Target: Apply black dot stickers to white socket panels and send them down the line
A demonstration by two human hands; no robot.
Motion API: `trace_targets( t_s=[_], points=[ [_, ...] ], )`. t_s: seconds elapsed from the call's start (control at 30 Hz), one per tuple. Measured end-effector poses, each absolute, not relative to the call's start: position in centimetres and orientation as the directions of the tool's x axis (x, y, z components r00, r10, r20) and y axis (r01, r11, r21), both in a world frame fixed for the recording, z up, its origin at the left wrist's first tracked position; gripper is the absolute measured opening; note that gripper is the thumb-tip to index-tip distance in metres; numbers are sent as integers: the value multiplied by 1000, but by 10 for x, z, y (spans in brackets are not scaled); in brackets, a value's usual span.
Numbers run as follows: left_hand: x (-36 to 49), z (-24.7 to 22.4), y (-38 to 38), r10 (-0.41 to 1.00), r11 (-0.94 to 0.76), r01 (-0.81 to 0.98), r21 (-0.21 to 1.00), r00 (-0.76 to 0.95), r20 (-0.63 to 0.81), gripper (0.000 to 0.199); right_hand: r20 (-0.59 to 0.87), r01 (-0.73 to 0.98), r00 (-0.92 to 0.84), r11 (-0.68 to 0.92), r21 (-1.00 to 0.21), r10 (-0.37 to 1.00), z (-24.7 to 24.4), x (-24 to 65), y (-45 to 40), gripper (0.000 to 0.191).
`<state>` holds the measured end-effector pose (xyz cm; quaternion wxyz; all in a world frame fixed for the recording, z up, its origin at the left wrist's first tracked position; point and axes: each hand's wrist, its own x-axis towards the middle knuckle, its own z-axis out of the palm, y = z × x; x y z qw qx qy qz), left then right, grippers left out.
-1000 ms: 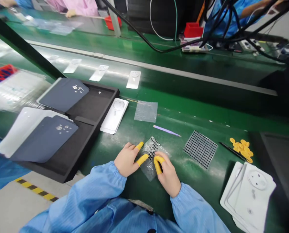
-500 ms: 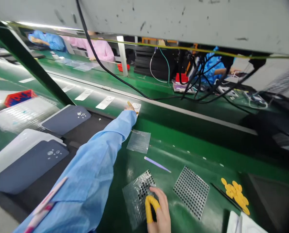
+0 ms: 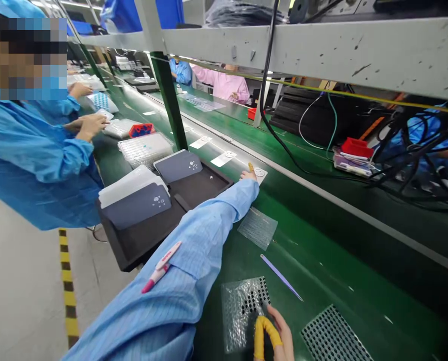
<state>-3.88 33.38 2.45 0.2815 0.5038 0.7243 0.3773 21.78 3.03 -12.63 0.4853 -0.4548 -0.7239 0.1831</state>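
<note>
A person in blue sleeves works at a long green bench (image 3: 321, 240), arms well apart. The left hand (image 3: 248, 175) reaches far across to a white panel (image 3: 261, 174) with a round marking, the nearest in a row of white panels (image 3: 224, 158); the hand overlaps its left edge, one yellow-covered finger pointing up, and from here I cannot tell whether the fingers grip it. The right hand (image 3: 274, 333) is at the bottom edge, over a clear sheet (image 3: 233, 313) partly filled with black dots; its yellow-covered fingers bend into a loop, a bare fingertip lies by the dots, and whether they pinch anything I cannot tell. Purple tweezers (image 3: 282, 277) lie just beyond, between another clear sheet (image 3: 258, 228) and a fuller dotted sheet (image 3: 334, 335). Left of the outstretched arm, a black tray (image 3: 205, 186) carries dark blue panels (image 3: 179, 167)
</note>
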Motion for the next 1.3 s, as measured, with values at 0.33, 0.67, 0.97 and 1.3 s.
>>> trace_targets(
  t_s=[0.33,0.67,0.97,1.3],
  points=[
    [-13,49,261,948,315,82,945,-64,-311,34,623,574,-78,546,-611,778,-67,211,38,20],
    [44,-20,28,799,529,-173,831,431,-420,59,589,416,-19,542,-730,808,-13,208,56,22],
    [48,-1,23,941,96,-48,994,330,-75,65,641,537,-105,586,-607,760,-7,204,43,32],
    [44,5,15,938,9,85,996,344,-38,76,559,581,-375,657,-480,740,9,219,37,47]
  ],
)
